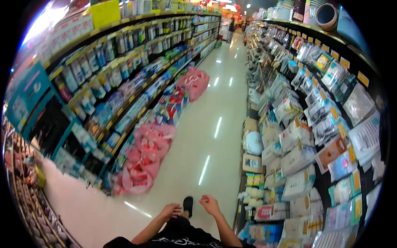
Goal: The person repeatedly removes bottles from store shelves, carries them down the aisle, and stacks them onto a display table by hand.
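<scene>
My left hand (170, 211) is low in the head view, in front of my dark shirt (186, 235), its fingers loosely bent and apart from any goods. Level with it on the other side, my right hand (210, 204) hangs over the floor, also with loosely bent fingers. I see nothing held in either hand. Between them a dark shoe (188, 204) shows on the pale floor. The right hand is nearer to the right-hand shelf of packaged goods (271, 211), without touching it.
A glossy aisle floor (219, 107) runs ahead between shelves. Pink bags (144, 155) with red items lie along the left shelf's foot, and another pink bag (193, 84) lies farther on. A teal display stand (31, 101) is at left. A person (230, 29) stands far off.
</scene>
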Demonstrator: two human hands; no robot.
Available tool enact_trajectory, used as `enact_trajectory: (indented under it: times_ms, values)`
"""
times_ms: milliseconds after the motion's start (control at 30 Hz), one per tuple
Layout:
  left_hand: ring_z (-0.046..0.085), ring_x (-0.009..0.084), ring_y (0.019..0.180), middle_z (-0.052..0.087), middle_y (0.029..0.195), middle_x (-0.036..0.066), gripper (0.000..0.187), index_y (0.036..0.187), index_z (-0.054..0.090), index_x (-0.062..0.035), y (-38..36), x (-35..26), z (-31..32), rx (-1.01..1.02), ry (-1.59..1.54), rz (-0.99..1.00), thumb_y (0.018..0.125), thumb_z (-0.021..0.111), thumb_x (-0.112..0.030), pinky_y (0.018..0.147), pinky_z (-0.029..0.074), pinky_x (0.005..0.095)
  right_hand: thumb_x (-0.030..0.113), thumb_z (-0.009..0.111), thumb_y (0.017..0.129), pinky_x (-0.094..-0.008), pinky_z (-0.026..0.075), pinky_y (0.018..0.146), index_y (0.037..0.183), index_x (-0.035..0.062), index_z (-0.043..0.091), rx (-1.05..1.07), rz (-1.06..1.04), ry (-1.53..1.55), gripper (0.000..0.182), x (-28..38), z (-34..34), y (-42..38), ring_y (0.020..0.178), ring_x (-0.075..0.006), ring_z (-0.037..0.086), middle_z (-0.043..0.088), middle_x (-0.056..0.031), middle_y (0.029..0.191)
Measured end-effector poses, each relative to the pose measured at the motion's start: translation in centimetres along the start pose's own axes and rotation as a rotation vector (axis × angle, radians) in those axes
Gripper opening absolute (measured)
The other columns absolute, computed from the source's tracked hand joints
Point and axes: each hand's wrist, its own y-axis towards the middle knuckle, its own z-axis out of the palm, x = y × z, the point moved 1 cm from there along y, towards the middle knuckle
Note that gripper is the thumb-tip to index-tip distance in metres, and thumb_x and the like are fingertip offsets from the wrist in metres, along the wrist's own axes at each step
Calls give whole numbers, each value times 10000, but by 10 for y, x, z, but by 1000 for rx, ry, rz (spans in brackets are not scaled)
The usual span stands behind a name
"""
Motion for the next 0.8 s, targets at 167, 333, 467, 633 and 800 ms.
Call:
enact_trajectory:
  times_ms: [167, 333, 467, 633, 800]
  values:
    - [612, 168, 885, 646, 1028, 71, 314, 1129, 587, -50, 101, -120, 39, -26, 95, 128, 931, 554, -292, 750, 494, 314, 327, 709, 826, -364, 523, 815, 1259, 10, 533, 204, -57, -269, 565, 40, -76, 95, 935, -283, 654, 638, -186, 1140]
    - [599, 157, 918, 644, 1038, 59, 360, 1161, 580, -37, 161, -255, 126, 60, 286, 286, 907, 604, -292, 783, 479, 306, 366, 708, 810, -402, 506, 875, 1330, -18, 465, 12, -10, -402, 691, 43, -156, 170, 1022, -337, 631, 589, -235, 1229]
    - [599, 164, 957, 640, 1067, 64, 405, 1193, 577, -22, 201, -334, 203, 150, 433, 401, 901, 621, -298, 805, 477, 308, 375, 711, 796, -397, 478, 929, 1336, -44, 448, 20, 84, -360, 732, 19, -209, 238, 1104, -356, 595, 565, -261, 1253]
    - [608, 178, 979, 638, 1079, 79, 425, 1210, 576, -14, 273, -383, 288, 183, 460, 343, 893, 637, -290, 817, 483, 320, 382, 706, 791, -397, 406, 1023, 1349, -56, 420, 172, 100, -345, 765, 21, -285, 334, 1207, -393, 512, 519, -288, 1299]
    - [609, 177, 993, 639, 1101, 72, 420, 1218, 568, -29, 323, -442, 354, 177, 422, 257, 899, 636, -295, 831, 480, 320, 379, 693, 807, -416, 399, 1031, 1352, -54, 413, 109, -16, -388, 751, 43, -369, 439, 1219, -398, 498, 506, -287, 1313]
